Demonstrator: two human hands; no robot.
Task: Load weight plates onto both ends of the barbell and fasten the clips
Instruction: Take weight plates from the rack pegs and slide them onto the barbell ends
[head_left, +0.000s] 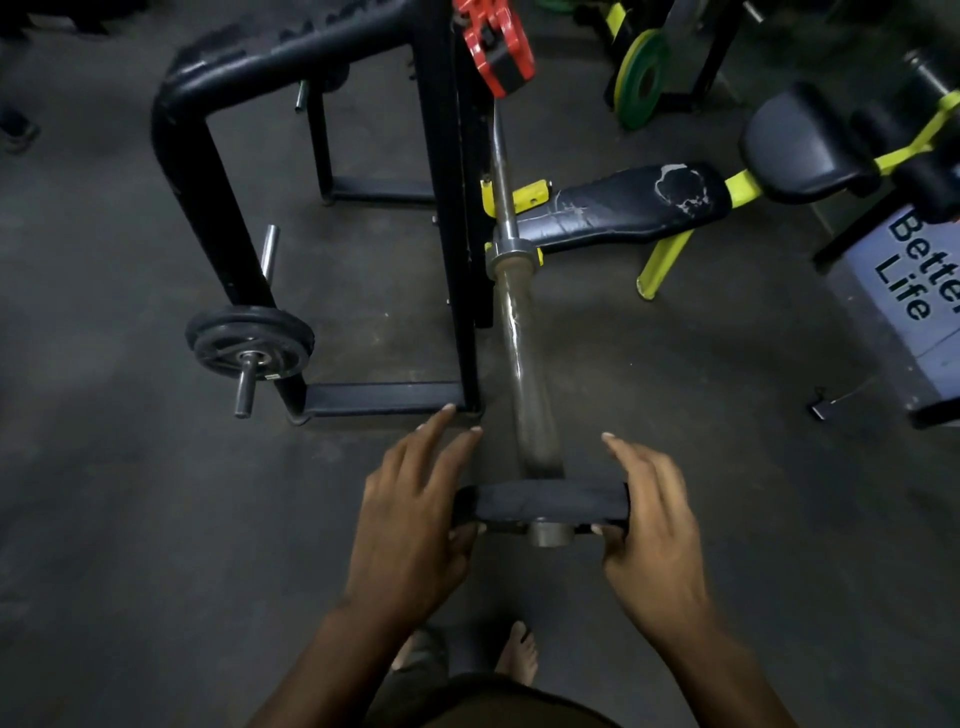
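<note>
A small black round weight plate (540, 506) is gripped at its edges by the left hand (415, 525) and right hand (654, 525), fingers (618, 444) spread, on the near end of the worn steel barbell sleeve (524, 374).

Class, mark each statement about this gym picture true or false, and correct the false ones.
1. Both hands hold one black weight plate at the near end of the barbell. True: the left hand and right hand grip opposite edges.
2. The plate already sits against the collar. False: it is only at the sleeve's tip.
3. A red clip sits at the top of the picture, far from the hands. True.
4. The clip is fastened behind the plate. False: nothing is clipped there.
5. The bench lies left of the bar. False: it lies to the right.
</note>
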